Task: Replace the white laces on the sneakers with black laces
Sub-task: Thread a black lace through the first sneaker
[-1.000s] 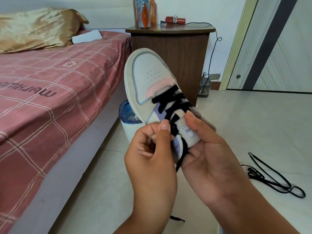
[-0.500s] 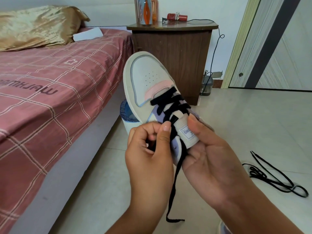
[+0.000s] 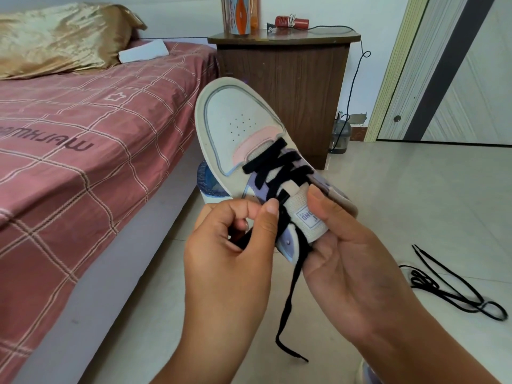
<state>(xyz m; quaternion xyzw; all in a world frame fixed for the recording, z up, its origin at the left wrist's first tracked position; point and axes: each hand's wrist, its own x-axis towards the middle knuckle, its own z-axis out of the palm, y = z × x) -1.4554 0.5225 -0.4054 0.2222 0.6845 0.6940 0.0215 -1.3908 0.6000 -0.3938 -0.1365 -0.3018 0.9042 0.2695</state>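
Since a second ago: more of the black lace (image 3: 288,275) has come through. The free end, barely showing below the hands then, now hangs well down toward the floor, aglet visible. Reads as slack being pulled through a mid eyelet, so lacing on this shoe looks roughly half done; upper eyelets not yet threaded.

Sneaker (image 3: 243,139) is held in the air, toe up and away, over the floor beside the bed (image 3: 83,151).

Left hand (image 3: 230,245): fingers curled, thumb and forefinger pinching the lace by the eyelet row.
Right hand (image 3: 346,253): cupping the heel end, thumb pressed on the tongue.

Second black lace (image 3: 454,289) lies loose on the floor, well apart to the right, likely for the other shoe.

Writing: tongue label (image 3: 306,218) upside down, only "…OND" legible. Bedsheet print mirrored/inverted, not readable.
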